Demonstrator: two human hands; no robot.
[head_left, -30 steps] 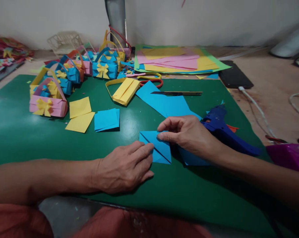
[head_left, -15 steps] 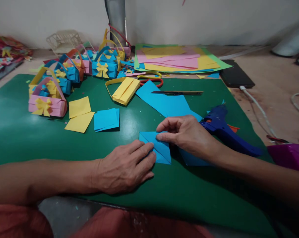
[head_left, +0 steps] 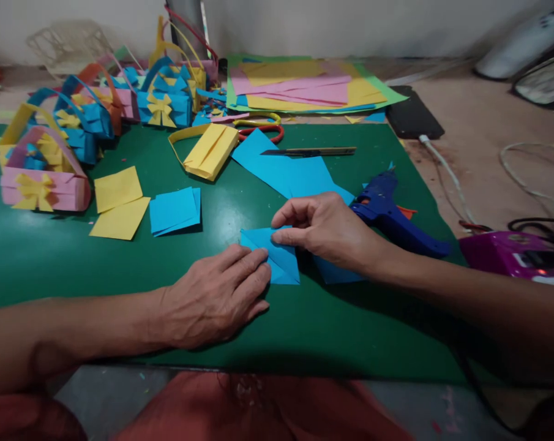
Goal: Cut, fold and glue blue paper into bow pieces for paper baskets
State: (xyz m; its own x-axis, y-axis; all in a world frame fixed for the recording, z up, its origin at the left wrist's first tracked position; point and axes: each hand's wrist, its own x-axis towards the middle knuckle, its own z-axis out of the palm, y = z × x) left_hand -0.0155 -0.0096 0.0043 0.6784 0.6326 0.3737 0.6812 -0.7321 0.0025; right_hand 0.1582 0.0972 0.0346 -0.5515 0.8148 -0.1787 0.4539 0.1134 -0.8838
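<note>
A small folded piece of blue paper [head_left: 283, 263] with a diagonal crease lies on the green mat [head_left: 166, 269]. The fingers of my left hand [head_left: 226, 294] lie flat on its left side. At its top edge my right hand [head_left: 322, 229] pinches the paper between thumb and forefinger. More blue paper [head_left: 334, 269] shows partly under my right wrist. Left of the hands lie several blue paper squares [head_left: 175, 210] and two yellow paper pieces [head_left: 120, 202]. Beyond my right hand a long blue sheet [head_left: 299, 174] lies with a dark, slim craft knife [head_left: 313, 151] across it.
A blue glue gun [head_left: 391, 214] rests right of my right hand. Paper handbags [head_left: 47, 190] stand at the left, and a yellow one [head_left: 212, 150] lies by the scissors [head_left: 262, 128]. Stacked coloured sheets [head_left: 299, 92], a phone [head_left: 414, 116] and a purple box [head_left: 501, 251] lie farther out.
The view has shifted to the right, so everything sits farther left and slightly higher. Both hands keep nearly the same place on the folded blue paper.
</note>
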